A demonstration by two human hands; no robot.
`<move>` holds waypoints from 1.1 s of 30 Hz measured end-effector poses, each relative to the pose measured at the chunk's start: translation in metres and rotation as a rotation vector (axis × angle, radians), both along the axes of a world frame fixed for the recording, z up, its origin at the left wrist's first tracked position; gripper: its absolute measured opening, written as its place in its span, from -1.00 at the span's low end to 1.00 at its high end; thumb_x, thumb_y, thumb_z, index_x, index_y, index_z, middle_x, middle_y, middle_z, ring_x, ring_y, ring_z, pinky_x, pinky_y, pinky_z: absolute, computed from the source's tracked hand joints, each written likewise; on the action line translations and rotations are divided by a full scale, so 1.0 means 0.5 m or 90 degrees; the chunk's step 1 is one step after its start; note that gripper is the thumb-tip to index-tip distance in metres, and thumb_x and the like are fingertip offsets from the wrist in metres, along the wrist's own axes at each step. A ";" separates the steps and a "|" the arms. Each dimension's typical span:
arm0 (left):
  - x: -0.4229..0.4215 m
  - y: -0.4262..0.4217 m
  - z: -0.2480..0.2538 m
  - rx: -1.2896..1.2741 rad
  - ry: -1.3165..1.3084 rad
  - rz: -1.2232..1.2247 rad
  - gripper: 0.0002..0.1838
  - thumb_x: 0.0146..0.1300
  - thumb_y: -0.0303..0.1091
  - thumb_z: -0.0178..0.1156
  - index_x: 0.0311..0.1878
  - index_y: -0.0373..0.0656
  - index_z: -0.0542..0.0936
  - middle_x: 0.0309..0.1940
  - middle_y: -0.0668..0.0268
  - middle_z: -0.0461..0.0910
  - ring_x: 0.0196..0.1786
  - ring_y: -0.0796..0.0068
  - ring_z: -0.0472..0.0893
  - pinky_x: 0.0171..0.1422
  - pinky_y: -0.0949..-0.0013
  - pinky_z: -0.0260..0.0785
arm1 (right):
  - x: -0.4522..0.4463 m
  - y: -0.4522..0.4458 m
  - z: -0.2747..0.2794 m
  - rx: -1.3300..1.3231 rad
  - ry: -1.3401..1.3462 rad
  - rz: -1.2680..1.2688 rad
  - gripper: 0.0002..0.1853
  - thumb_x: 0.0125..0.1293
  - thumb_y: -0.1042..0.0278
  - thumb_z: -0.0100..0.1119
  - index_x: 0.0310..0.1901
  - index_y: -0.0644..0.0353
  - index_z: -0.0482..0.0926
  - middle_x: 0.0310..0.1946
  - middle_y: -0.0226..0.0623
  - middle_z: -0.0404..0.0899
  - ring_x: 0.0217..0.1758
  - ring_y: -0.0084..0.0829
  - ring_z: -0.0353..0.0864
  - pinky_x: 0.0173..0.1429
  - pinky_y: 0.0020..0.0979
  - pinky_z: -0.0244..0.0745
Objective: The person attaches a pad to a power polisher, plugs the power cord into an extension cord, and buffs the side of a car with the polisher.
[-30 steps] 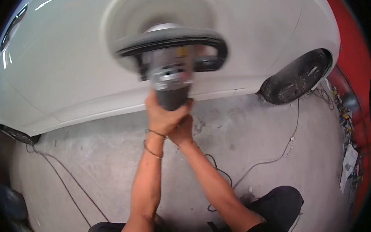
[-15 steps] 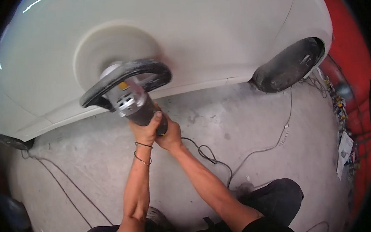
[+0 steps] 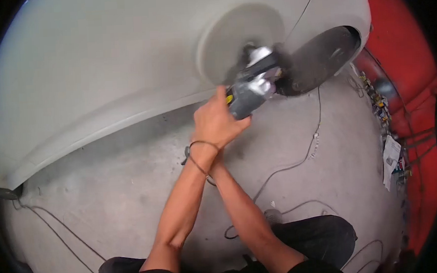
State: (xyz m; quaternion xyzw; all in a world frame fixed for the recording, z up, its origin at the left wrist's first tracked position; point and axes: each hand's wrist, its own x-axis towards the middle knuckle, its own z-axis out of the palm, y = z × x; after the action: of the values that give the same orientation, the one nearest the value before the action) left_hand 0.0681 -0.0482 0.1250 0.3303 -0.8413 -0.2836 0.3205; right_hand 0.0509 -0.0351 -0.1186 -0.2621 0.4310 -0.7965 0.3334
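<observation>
A power polisher point(image 3: 253, 92) with a dark body and a bright metal head is blurred by motion. Its round pad point(image 3: 238, 39) lies against the pale car body point(image 3: 110, 58), close to the dark wheel point(image 3: 321, 62). My left hand point(image 3: 217, 121) is wrapped round the polisher's body, thumb along its side. Behind and below that wrist, my right hand point(image 3: 217, 156) is mostly hidden by the left; its fingers do not show. My forearms cross near the wrists, and a thin dark band circles the left one.
Cables point(image 3: 294, 167) run over the grey floor point(image 3: 117, 191). Small items and a paper sheet point(image 3: 391, 157) lie along the right side, beside a red surface point(image 3: 401, 38). A second wheel point(image 3: 3, 192) shows at far left. My dark-clothed knees are at the bottom.
The polisher swung from the left part of the panel to the right, near the wheel. Both hands moved right with it, and the left now covers the right. The view has shifted too.
</observation>
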 end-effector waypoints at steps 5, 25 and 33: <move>-0.115 0.011 0.011 -0.073 -0.095 -0.058 -0.23 0.00 -0.07 0.59 0.21 -0.28 0.52 -0.07 -0.06 0.79 -0.02 -0.17 0.81 0.08 -0.10 0.67 | -0.076 -0.004 0.119 -0.480 -0.405 0.417 -0.69 0.78 0.04 -0.03 0.26 0.04 0.49 -0.13 -0.45 0.61 -0.03 -0.36 0.60 0.30 -0.19 0.52; 0.412 -0.012 -0.058 0.011 -0.270 0.097 -0.11 -0.05 -0.02 0.62 0.29 -0.28 0.47 -0.05 -0.14 0.77 0.00 -0.22 0.80 0.13 -0.10 0.67 | 0.590 0.021 -0.052 -0.076 -0.427 0.291 -0.49 0.86 -0.15 -0.27 0.52 0.02 0.32 0.31 -0.39 0.48 0.46 -0.44 0.45 0.61 -0.23 0.37; 0.423 -0.035 -0.049 -0.012 -0.304 0.119 -0.15 -0.08 -0.03 0.60 0.27 -0.24 0.52 -0.09 -0.06 0.79 -0.03 -0.18 0.79 0.05 -0.08 0.66 | 0.606 0.009 0.000 -0.050 -0.381 0.246 -0.59 0.84 -0.05 -0.14 0.45 0.02 0.32 0.22 -0.44 0.45 0.36 -0.50 0.47 0.48 -0.27 0.45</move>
State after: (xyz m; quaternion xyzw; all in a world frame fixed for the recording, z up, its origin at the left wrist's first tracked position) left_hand 0.2798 -0.0657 0.1004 0.4613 -0.8615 -0.1589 0.1403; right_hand 0.3541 -0.0305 -0.1184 -0.1067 0.2256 -0.7762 0.5790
